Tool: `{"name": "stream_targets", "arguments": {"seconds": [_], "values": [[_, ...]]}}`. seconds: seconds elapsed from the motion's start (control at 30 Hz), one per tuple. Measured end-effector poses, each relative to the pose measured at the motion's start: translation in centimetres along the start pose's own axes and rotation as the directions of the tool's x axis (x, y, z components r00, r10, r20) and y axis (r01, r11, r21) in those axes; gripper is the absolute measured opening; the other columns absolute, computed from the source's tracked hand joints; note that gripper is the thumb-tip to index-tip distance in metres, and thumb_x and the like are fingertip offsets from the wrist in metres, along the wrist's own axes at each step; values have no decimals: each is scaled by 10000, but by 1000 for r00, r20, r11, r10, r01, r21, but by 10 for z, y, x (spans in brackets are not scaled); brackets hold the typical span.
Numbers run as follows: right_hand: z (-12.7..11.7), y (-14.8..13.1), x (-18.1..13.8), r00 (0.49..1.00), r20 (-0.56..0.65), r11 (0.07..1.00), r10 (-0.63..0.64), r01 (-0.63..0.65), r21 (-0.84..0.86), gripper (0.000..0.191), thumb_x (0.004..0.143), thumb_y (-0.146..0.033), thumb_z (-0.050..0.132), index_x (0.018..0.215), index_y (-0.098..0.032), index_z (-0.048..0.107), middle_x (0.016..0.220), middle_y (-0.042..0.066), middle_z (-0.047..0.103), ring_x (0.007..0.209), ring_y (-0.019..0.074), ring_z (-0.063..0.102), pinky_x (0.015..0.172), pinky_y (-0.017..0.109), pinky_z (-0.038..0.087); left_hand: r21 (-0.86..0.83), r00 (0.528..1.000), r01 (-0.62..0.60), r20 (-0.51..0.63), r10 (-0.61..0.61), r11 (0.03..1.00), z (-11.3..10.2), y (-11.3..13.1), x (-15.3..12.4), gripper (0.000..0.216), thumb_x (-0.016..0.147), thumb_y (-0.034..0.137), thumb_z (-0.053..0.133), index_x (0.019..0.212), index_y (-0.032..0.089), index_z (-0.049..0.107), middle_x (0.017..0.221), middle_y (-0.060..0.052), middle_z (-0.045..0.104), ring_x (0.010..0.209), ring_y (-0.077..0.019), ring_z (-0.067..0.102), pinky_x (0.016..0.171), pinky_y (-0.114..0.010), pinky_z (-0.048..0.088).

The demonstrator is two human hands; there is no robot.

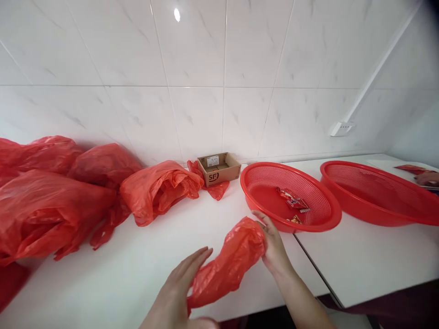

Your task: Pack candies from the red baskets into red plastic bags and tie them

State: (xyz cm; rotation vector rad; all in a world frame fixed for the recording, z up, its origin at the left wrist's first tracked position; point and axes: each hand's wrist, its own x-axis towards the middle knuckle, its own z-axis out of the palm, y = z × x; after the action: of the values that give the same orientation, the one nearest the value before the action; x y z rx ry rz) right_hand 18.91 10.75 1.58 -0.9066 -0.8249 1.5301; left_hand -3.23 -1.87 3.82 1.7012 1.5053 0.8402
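Observation:
A crumpled red plastic bag hangs over the front of the white table, stretched slantwise between my hands. My right hand grips its upper right end, the index finger sticking out beside the bag. At the lower left end, my left hand is open, its fingers straight and together and its thumb apart, with the bag's tip between them. Just beyond my right hand stands a red plastic basket with small red packets in it.
Several filled red bags are heaped at the left. A small cardboard box stands by the tiled wall. Further right is a second red basket. Another person's hand shows at the far right. A seam divides the tables.

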Motion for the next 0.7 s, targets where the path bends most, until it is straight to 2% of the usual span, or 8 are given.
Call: {"name": "stream_targets", "arguments": {"seconds": [0.1,0.17,0.27,0.37,0.43,0.5,0.6,0.7], "values": [[10,-9,0,998,62,999,29,-28,-15,454,724,-334,747,1128,-225,571,570,-84,472,496,69,398,491,199,355,-30,999,25,-43,-26,999,14,10,1,641,651,512,772,1241,299,643,1333,-94,601,1208,-373,538,1030,-483,429],[15,-15,3,998,64,999,6,-3,-49,426,733,-372,737,1105,-229,584,575,-78,477,484,65,388,452,184,310,-219,981,153,-85,-175,964,16,13,5,374,795,517,632,979,210,743,1022,-101,729,948,-303,668,853,-384,536],[15,-24,11,995,14,988,-95,96,-125,385,751,-418,722,1068,-242,592,601,-74,486,457,50,358,406,171,247,-678,913,227,-100,-395,699,7,9,8,371,789,520,644,765,154,702,664,-48,688,645,-214,665,613,-286,546],[15,-32,9,966,20,940,-257,255,-228,376,801,-436,674,1117,-266,561,827,-13,602,556,81,487,457,193,381,-910,864,121,-100,-494,396,-2,-1,9,317,696,447,763,834,169,702,681,-27,694,682,-202,679,635,-279,562],[21,-33,-4,919,37,863,-393,383,-329,372,839,-428,631,1164,-282,525,1116,50,594,780,142,589,614,264,502,-949,840,79,-101,-533,305,-1,-6,11,291,713,427,759,865,185,705,716,-22,706,726,-198,687,697,-304,575],[32,-30,-24,867,126,754,-482,483,-445,302,877,-390,585,1152,-279,530,1234,72,547,964,186,586,777,326,514,-964,835,55,-98,-541,260,4,-5,14,284,775,453,698,893,195,706,750,-22,715,749,-197,687,761,-353,578],[49,-17,-51,829,410,600,-381,559,-572,293,841,-335,630,1119,-266,573,1201,80,582,1087,231,555,909,375,461,-966,862,60,-76,-501,250,14,1,19,381,842,527,586,1015,205,696,903,-57,741,871,-240,690,852,-439,556],[54,-1,-54,850,491,564,-188,503,-655,352,786,-279,672,1127,-259,588,1125,66,639,1042,239,583,910,397,454,-951,899,103,-36,-435,291,17,4,20,500,872,587,494,1168,214,645,1120,-103,713,1048,-303,655,911,-490,526]]}}
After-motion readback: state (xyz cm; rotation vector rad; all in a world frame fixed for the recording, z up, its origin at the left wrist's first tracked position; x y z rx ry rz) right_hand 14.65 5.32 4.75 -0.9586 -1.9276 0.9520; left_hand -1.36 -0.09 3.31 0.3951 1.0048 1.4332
